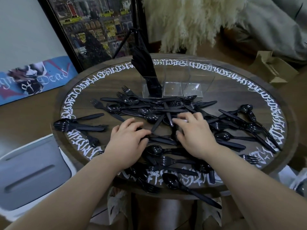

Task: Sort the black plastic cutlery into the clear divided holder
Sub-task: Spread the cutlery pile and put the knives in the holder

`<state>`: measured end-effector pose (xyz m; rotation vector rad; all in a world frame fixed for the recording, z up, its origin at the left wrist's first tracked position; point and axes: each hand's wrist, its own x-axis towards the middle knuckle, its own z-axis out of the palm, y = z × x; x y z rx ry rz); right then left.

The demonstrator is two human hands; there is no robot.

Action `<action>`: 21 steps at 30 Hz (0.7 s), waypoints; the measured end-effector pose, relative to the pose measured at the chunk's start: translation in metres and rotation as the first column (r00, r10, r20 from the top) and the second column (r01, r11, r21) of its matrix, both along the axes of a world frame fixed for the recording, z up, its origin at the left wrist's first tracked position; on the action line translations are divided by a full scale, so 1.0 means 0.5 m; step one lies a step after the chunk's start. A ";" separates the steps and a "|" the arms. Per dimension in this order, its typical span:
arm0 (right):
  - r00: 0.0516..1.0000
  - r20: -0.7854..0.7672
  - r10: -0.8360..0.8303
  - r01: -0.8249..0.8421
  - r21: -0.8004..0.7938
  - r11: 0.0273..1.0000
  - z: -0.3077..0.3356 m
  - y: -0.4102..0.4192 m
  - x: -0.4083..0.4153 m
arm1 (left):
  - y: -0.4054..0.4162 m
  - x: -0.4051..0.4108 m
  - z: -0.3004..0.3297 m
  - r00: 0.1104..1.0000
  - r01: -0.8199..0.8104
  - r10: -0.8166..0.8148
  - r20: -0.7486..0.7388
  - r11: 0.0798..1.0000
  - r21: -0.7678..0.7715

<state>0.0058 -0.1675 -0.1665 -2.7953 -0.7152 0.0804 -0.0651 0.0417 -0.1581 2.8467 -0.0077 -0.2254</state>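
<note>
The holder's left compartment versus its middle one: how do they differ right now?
The left compartment holds a bundle of black cutlery standing upright and rising well above its rim; the middle compartment holds no cutlery. The left one looks dark through its walls, while the middle one shows the table through it. Both are clear plastic sections of one holder, side by side at the far side of the loose pile.

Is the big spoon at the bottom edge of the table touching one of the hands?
Apart. In the head view the spoon lies at the table's near edge, with bare wood and other cutlery between it and the left hand and the right hand.
</note>
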 end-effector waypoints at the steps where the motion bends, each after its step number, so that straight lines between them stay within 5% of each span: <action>1: 0.999 -0.010 0.034 -0.034 -0.016 0.999 -0.003 0.006 -0.001 | 0.003 0.000 0.000 1.000 0.005 -0.005 0.009 1.000 -0.007; 5: 0.994 0.011 0.105 -0.106 0.060 0.993 -0.007 0.025 -0.003 | 0.018 0.004 -0.002 0.994 -0.003 0.008 0.108 0.999 -0.048; 10: 0.972 0.230 -0.034 -0.017 0.217 0.976 0.007 0.035 0.023 | 0.035 0.018 0.000 0.972 -0.088 0.109 0.209 0.990 -0.108; 16: 0.994 -0.004 0.113 -0.113 -0.086 0.990 0.011 0.061 0.035 | 0.034 0.029 -0.011 0.996 -0.084 0.084 0.031 0.996 -0.025; 21: 0.963 0.012 0.271 -0.271 0.015 0.963 0.013 0.057 0.034 | 0.037 0.032 -0.018 0.991 -0.030 0.038 -0.131 0.997 0.066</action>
